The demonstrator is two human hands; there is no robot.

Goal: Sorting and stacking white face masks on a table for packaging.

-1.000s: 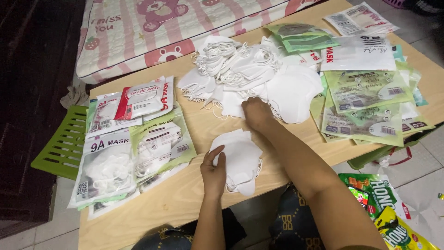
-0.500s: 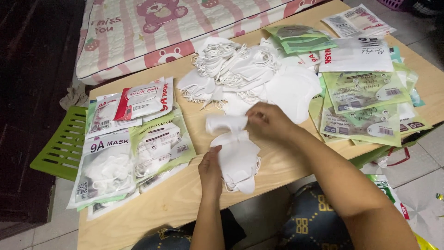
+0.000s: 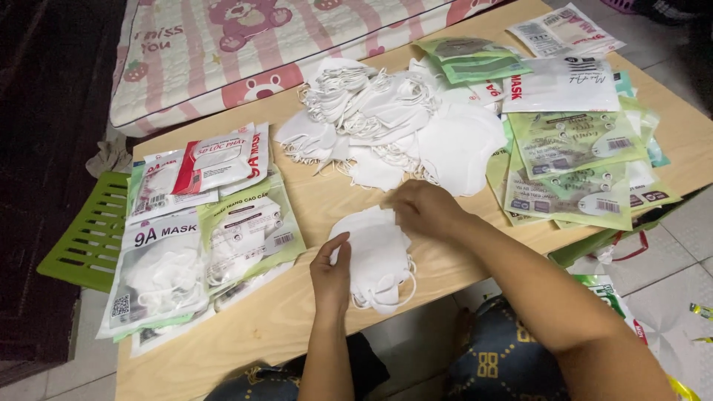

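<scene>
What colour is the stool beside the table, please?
Light green, slatted stool, seen best in the head view at the left of the table.

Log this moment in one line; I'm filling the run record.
left hand: steadying mask stack | right hand: laying mask on top | loose masks behind | wooden table

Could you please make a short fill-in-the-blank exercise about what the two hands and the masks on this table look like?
1. The small stack of masks under both hands is ____ in colour.
2. The left hand rests on the stack's ____ edge.
3. The right hand is at the stack's ____ edge.
4. The low table is made of ____.

Missing words: white; left; top; wood
</scene>
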